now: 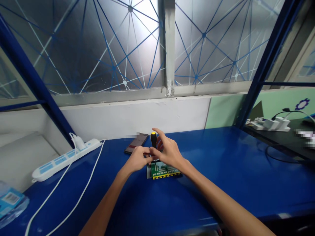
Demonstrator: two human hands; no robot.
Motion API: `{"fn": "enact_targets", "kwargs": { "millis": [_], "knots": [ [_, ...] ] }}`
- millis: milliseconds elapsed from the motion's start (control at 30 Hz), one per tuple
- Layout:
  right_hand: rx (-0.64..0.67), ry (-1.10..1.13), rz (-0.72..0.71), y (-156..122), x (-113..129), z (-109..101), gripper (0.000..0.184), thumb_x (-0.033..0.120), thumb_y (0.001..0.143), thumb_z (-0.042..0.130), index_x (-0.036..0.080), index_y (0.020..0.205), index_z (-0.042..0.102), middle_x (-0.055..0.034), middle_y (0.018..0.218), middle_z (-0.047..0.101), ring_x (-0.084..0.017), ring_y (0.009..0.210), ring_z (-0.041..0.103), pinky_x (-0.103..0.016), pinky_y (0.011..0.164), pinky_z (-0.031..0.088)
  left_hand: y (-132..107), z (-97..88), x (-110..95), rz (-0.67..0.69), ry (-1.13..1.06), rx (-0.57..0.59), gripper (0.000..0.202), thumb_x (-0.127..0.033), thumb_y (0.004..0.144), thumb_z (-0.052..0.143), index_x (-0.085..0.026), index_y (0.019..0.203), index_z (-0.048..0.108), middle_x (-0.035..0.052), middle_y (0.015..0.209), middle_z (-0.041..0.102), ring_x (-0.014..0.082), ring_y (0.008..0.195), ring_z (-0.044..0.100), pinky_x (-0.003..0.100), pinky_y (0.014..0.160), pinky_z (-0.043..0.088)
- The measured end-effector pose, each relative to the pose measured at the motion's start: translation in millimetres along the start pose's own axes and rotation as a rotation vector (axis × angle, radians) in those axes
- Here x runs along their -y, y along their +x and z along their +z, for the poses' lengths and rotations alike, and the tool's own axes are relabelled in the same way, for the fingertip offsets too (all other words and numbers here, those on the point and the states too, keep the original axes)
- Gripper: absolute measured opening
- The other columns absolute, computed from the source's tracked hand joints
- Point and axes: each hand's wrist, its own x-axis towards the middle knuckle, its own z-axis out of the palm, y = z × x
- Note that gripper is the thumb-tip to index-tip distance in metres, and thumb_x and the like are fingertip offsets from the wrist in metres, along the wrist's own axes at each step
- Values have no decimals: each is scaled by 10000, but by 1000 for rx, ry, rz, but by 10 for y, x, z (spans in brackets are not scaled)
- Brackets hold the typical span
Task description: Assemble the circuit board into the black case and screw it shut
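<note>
A screwdriver [154, 140] with a black handle and yellow cap stands nearly upright above a green circuit board [161, 167]. My right hand [168, 151] is around the handle from the right, its index finger raised beside the cap and its thumb pointing left. Lower down, my left hand [138, 159] has its fingers pinched together at the screwdriver's shaft, touching or nearly touching the right thumb. Yellow, tooth-like parts line the board's near edge, and a grey edge shows at its left. Fingers hide the board's far side and most of the shaft; the tip's exact contact is unclear.
A dark phone [136, 143] lies behind my left hand on the blue table [211, 157]. At left is a white power strip [65, 160] with a plug and trailing white cables. A plastic-wrapped blue pack [11, 200] sits bottom left. Chargers [275, 123] stand far right.
</note>
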Motion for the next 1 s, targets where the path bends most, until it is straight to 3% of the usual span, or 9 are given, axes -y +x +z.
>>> {"fn": "enact_targets", "kwargs": {
  "millis": [100,267,500,667,867,1000],
  "knots": [
    [-8,-24,-13,-3,-7,-1,678,334,812,547,236,1440,311,-18,860,643,-166,686,599,-305,642,450,-4,3,-15,5,4,4,192,-269,773,622,-127,665,692,11,553,643,133,513,559,217,529,391],
    [-19,-28,-87,-6,12,-20,642,331,866,484,212,1461,273,-82,1048,642,-183,774,609,-328,702,459,-11,8,-12,-23,-10,36,185,-253,778,589,-122,682,677,17,544,648,142,518,574,218,534,396],
    [36,-51,-118,-18,54,-37,637,222,850,442,198,1462,268,-77,998,661,-185,758,608,-315,694,458,12,6,69,14,28,-15,174,-264,739,612,-116,670,671,9,572,643,136,535,559,209,514,373],
    [12,-93,-102,-14,42,-42,623,261,865,472,198,1457,290,-62,929,672,-184,737,613,-316,681,448,8,8,48,-20,1,-17,191,-282,751,608,-116,689,679,2,524,628,138,499,555,214,508,382],
    [34,-104,-117,-24,35,-30,651,279,877,447,211,1491,243,-90,1070,658,-194,786,621,-323,682,453,0,-1,-5,-3,-17,7,166,-231,736,567,-115,657,655,17,529,636,130,486,546,210,498,371],
    [37,-138,-117,-24,67,-29,632,247,879,430,198,1484,254,-101,1113,650,-197,791,616,-320,665,453,10,8,25,33,50,-41,159,-233,720,592,-119,630,656,3,544,627,114,497,516,199,488,346]
  ]
}}
